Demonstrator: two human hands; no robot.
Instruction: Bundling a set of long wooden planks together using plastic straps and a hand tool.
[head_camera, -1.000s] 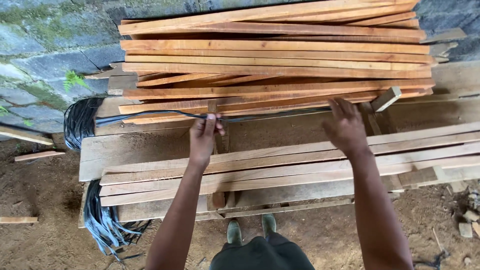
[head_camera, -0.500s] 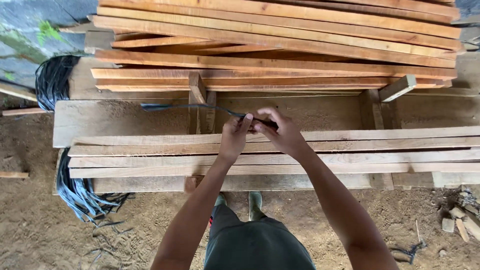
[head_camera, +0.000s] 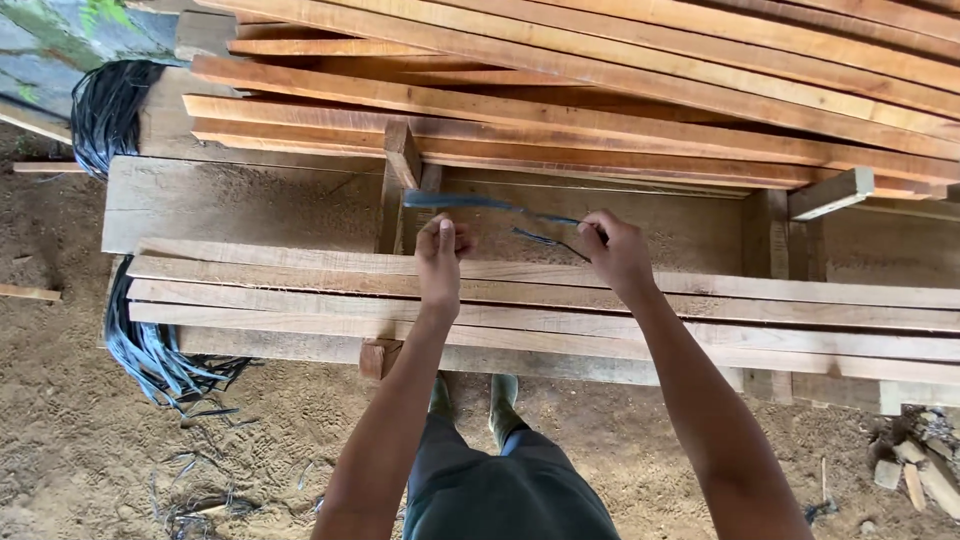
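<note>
A thin black plastic strip (head_camera: 470, 202) stretches between my two hands above the wooden workbench (head_camera: 240, 200). My left hand (head_camera: 441, 255) is closed, with the strip's left part passing over it, though whether it grips the strip is unclear. My right hand (head_camera: 615, 250) pinches the strip's right end, where a short loose tail (head_camera: 540, 239) hangs. Both hands hover over a row of long pale wooden slats (head_camera: 300, 295) lying across the bench's near side.
A big stack of reddish wooden slats (head_camera: 620, 90) fills the far side. A bundle of black strips (head_camera: 110, 110) drapes over the bench's left end down to the dirt floor (head_camera: 80, 430). A small wood block (head_camera: 828, 193) juts out at right. My boots (head_camera: 490, 395) stand below.
My hands came together at the bench middle with the strip, then spread apart, the right moving right. The camera has tilted downward and closer.
</note>
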